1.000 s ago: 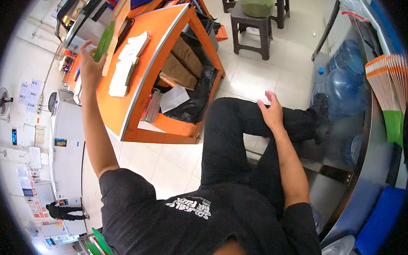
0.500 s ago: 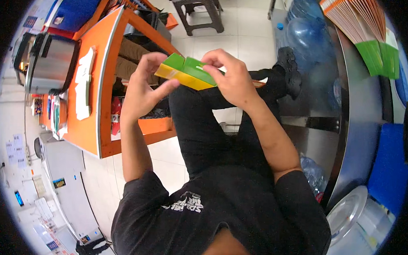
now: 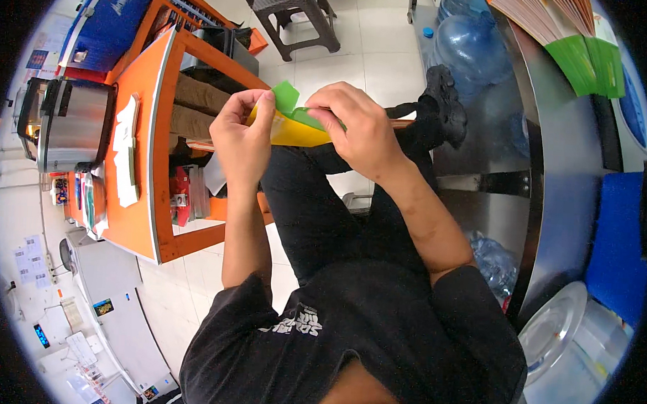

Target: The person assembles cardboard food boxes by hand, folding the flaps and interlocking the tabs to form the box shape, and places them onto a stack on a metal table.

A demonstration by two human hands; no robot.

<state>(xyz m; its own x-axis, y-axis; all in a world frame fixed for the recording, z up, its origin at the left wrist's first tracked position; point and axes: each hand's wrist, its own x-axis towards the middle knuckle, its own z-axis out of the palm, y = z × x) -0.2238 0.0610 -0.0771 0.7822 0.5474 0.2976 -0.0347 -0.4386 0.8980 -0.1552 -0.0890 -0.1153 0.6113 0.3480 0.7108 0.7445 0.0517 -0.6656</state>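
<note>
Between my hands, above my knees, is a small yellow and green folded cardboard box [image 3: 297,133] with green flaps standing up at its top. My left hand [image 3: 244,131] pinches its left end, thumb pressed on the near side. Closed on the right end, my right hand [image 3: 358,125] has thumb and fingers at the green flap edge. The far side of the box and some fingertips are hidden.
An orange table [image 3: 135,174] on the left carries white paper pieces [image 3: 126,152] and a silver cooker [image 3: 77,122]. On the metal counter [image 3: 562,210] at right lie fanned green-ended cartons [image 3: 581,65]. Blue water bottles [image 3: 475,50] stand beneath; a dark stool [image 3: 294,19] is ahead.
My left hand has moved right and closed from a loose hold to a pinch on the box's left end. The box has turned, its yellow side now facing me more.
</note>
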